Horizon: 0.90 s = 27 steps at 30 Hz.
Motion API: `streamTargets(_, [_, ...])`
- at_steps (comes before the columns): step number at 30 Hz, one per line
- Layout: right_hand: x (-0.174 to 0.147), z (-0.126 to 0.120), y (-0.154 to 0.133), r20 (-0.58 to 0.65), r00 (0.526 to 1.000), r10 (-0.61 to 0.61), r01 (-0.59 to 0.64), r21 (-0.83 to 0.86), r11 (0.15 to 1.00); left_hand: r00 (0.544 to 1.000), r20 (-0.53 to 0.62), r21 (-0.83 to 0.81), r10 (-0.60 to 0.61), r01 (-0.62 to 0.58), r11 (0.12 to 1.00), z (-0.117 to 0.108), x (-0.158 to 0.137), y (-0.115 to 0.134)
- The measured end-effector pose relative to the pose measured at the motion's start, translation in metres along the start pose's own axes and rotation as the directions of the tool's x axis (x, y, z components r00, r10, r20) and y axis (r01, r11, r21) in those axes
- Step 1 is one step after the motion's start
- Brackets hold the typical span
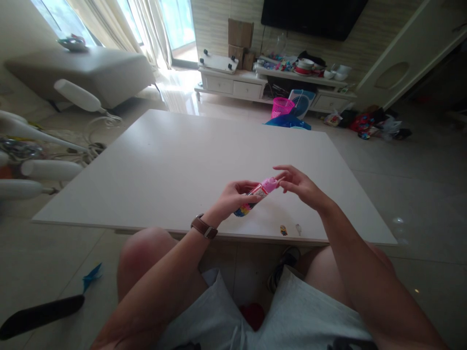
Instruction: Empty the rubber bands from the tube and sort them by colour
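Observation:
My left hand [239, 195], with a brown-strapped watch [204, 226] on its wrist, is closed around a small bottle [258, 193] above the white table [204, 155]. The bottle lies tilted, its pink top [270, 183] pointing up and to the right. Yellow and blue show at its lower end, and a red and white label on its side. Beside the pink top is my right hand [297, 184], fingers apart and index stretched out; whether a fingertip touches the top I cannot tell. Near the front edge lie a small yellow figure [283, 230] and a small pale, clear piece [298, 229].
Beyond the table stand a pink basket [281, 107] and a white cabinet [233, 83] crowded with bowls and boxes. White rounded objects on thin stems [78, 95] crowd the left side. A black long object [42, 315] is at lower left. Bags [365, 121] lie on the right floor.

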State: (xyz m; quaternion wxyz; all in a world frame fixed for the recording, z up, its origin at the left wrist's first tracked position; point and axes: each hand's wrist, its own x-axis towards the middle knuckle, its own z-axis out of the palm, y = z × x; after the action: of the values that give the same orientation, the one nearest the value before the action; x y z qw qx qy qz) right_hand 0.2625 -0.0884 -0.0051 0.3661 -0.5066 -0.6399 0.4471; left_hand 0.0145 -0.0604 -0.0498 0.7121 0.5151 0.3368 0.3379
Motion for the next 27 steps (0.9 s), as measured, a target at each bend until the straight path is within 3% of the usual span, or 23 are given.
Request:
streamTargets(4, [0.000, 0.004, -0.002, 0.133, 0.989, -0.067, 0.064, 0.031, 0.997, 1.000, 0.012, -0.004, -0.001, 0.001, 1.000, 0.002, -0.001, 0.001])
streamTargets(8, [0.003, 0.013, 0.004, 0.117, 0.993, -0.029, 0.026, 0.027, 0.999, 1.000, 0.008, 0.058, 0.015, -0.015, 0.998, 0.004, -0.001, -0.001])
streamTargets(15, [0.002, 0.021, 0.011, 0.106, 0.993, -0.056, 0.085, -0.294, 0.952, 0.991, -0.058, 0.242, 0.123, -0.106, 0.965, 0.002, 0.004, -0.016])
streamTargets(19, [0.001, 0.026, 0.005, 0.078, 0.995, -0.067, 0.091, -0.369, 0.925, 0.968, -0.097, 0.382, 0.231, -0.178, 0.907, 0.007, 0.002, -0.022])
streamTargets(21, [0.003, 0.032, 0.005, 0.034, 0.997, -0.068, 0.076, -0.346, 0.935, 0.940, -0.110, 0.467, 0.324, -0.239, 0.851, 0.011, 0.000, -0.022])
streamTargets(24, [0.006, 0.042, 0.007, -0.063, 0.995, -0.074, 0.061, -0.182, 0.981, 0.884, -0.108, 0.575, 0.454, -0.317, 0.754, 0.014, 0.000, -0.021])
streamTargets(27, [0.010, 0.045, 0.009, -0.140, 0.987, -0.082, 0.081, -0.014, 0.997, 0.894, -0.083, 0.569, 0.440, -0.320, 0.758, 0.010, 0.004, -0.020])
